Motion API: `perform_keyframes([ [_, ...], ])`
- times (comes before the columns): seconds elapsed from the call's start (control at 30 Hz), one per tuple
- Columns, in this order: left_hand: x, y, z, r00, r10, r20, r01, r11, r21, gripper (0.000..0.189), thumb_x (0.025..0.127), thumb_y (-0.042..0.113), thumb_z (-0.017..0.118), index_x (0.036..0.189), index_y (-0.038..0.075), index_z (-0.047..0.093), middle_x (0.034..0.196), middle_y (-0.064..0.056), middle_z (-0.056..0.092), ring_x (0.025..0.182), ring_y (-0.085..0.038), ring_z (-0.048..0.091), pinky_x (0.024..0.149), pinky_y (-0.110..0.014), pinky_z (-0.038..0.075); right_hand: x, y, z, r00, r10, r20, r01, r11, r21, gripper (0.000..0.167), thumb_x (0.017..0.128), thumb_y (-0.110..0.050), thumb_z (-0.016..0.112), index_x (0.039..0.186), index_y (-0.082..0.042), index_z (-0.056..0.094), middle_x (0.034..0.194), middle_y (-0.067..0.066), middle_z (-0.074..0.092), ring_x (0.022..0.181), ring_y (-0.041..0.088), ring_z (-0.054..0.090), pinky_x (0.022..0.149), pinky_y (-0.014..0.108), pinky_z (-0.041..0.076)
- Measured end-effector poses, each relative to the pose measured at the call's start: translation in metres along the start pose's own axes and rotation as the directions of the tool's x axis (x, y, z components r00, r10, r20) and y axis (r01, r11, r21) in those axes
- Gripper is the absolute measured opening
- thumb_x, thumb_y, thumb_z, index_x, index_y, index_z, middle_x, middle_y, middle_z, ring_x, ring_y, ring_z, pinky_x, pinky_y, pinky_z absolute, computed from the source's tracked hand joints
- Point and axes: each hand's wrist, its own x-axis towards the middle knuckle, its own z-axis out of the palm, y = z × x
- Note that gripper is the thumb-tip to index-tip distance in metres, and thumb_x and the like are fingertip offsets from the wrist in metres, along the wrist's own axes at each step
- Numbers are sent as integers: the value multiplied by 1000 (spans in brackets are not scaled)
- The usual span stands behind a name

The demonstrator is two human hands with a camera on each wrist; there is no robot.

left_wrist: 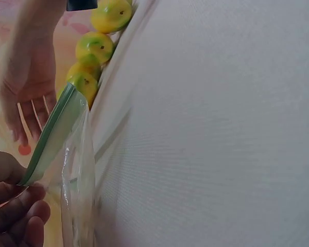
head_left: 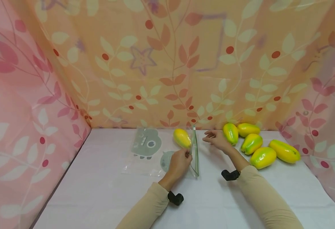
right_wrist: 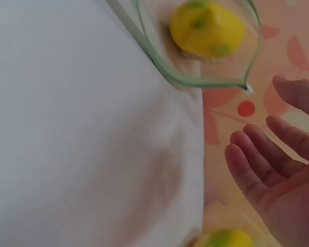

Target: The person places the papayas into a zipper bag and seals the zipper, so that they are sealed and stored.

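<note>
Pinching a clear bag, the left hand was beside the yellow fruit inside; the relaxed, unladen right hand hovered near five similar fruits.

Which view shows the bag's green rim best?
Right wrist: the green rim faces the camera there, spread open, though cropped at the top. Head shows it narrow, nearly edge-on; left wrist shows one stretch, pinched by the left hand.

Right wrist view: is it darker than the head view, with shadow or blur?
Right wrist: dimmer, with a soft, broad shadow on the white cloth and slight blur on the fruit inside the bag; head: brighter, with glints on the loose fruits.
</note>
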Motion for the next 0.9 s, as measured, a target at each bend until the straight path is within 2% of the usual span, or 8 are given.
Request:
perform_keyframes([
  [0.1, -2, 0, 0, 1000, 17, -15, -17, 1000, -5, 8, 87, 13, 69, 91, 6, 70, 76, -1, 69, 62, -8, 55, 57, -18, 44, -3, -2, -14, 1000, 1, -20, -2, 997, -78, 45, 92, -29, 68, 123, 2, 57, 111, 20, 64, 97, 27, 59, 76, 26, 53],
  [0.23, -3, 1, 1, 1000, 16, -17, -16, 1000, -6, 7, 87, 13, 68, 90, 7, 69, 77, -1, 71, 63, -8, 58, 57, -17, 45, -7, -6, -33, 998, -15, -69, 2, 981, -192, 47, 92, -33, 66, 123, 1, 58, 115, 21, 64, 105, 34, 59, 85, 37, 53],
  [0.37, -3, 1, 3, 1000, 5, -7, -5, 1000, -22, 7, 87, 12, 68, 91, 6, 69, 77, -2, 72, 63, -7, 59, 57, -16, 46, -9, -9, -51, 994, 1, -107, -27, 969, -246, 53, 93, -35, 64, 129, 3, 55, 119, 24, 61, 110, 37, 56, 95, 46, 50],
  [0.5, -3, 1, 4, 1000, 3, -19, -4, 999, -43, 7, 87, 11, 68, 90, 5, 69, 76, -3, 71, 62, -7, 58, 56, -17, 47, -9, -9, -66, 989, 24, -147, -70, 945, -320, 54, 95, -36, 62, 131, 4, 53, 123, 27, 58, 111, 41, 54, 97, 50, 47],
  [0.6, -2, 1, 4, 999, -5, -37, 3, 999, -47, 6, 86, 11, 69, 88, 6, 69, 75, -2, 70, 63, -8, 57, 57, -17, 46, -9, -8, -74, 985, 4, -171, -74, 911, -405, 54, 94, -34, 61, 129, 7, 53, 122, 31, 58, 111, 45, 54, 95, 53, 46],
  [0.73, -2, 2, 4, 999, -16, -46, 14, 998, -55, 5, 85, 12, 69, 87, 6, 69, 74, -2, 69, 63, -9, 57, 59, -17, 46, -9, -4, -80, 981, 19, -193, -106, 886, -452, 56, 94, -32, 61, 129, 10, 51, 123, 34, 57, 111, 47, 54, 95, 55, 45],
  [0.9, -4, 3, 4, 999, -29, -32, 26, 997, -78, 5, 86, 11, 68, 86, 7, 68, 75, -2, 68, 63, -8, 55, 58, -18, 46, -9, 1, -83, 974, 81, -213, -170, 882, -439, 59, 94, -32, 61, 129, 13, 48, 126, 34, 52, 113, 46, 51, 98, 55, 44],
])
